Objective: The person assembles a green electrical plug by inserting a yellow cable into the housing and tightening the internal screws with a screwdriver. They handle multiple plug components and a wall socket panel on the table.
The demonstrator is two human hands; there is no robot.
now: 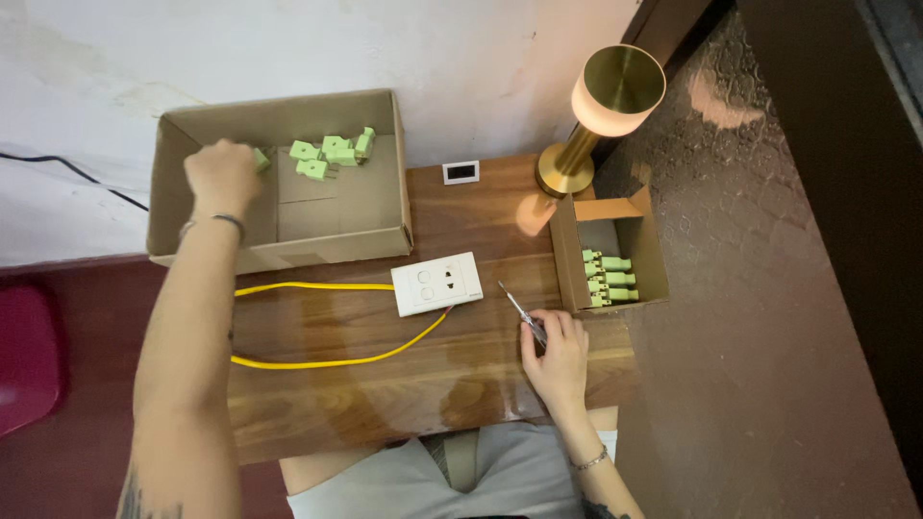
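Your left hand (223,176) closes on a green plug adapter (261,160) at the big cardboard box's (385,207) back-left corner, light, stiff plastic, so pinch its body, while your right hand (556,358) grips the screwdriver (522,313) nr the table's (385,394) front-right edge.

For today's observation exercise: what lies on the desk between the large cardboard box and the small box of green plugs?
In the head view, a white socket plate lies between the large box and the small box, with a screwdriver beside it on bare wood.
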